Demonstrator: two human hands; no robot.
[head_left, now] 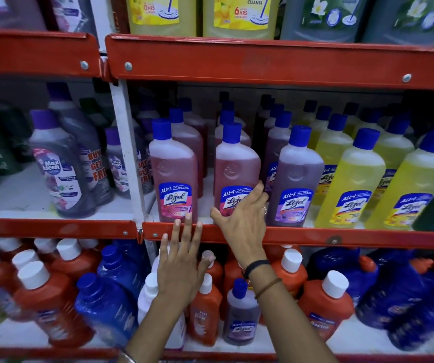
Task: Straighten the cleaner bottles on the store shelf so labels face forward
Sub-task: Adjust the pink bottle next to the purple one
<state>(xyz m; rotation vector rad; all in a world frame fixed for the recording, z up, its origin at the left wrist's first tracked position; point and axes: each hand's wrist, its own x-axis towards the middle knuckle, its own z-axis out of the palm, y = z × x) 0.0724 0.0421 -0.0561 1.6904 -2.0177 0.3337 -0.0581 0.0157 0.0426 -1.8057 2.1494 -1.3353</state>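
Gripping the second pink bottle (237,169) at its glossy label, my right hand (242,218) has its thumb on the left edge and its fingers (259,189) wrapped round the right side. That translucent plastic bottle stands upright at the front of the middle shelf (315,235), label forward, between another pink bottle (174,171) and a purple bottle (297,179). My left hand (182,260) is spread flat, fingers apart, tips over the shelf's red metal lip, holding nothing.
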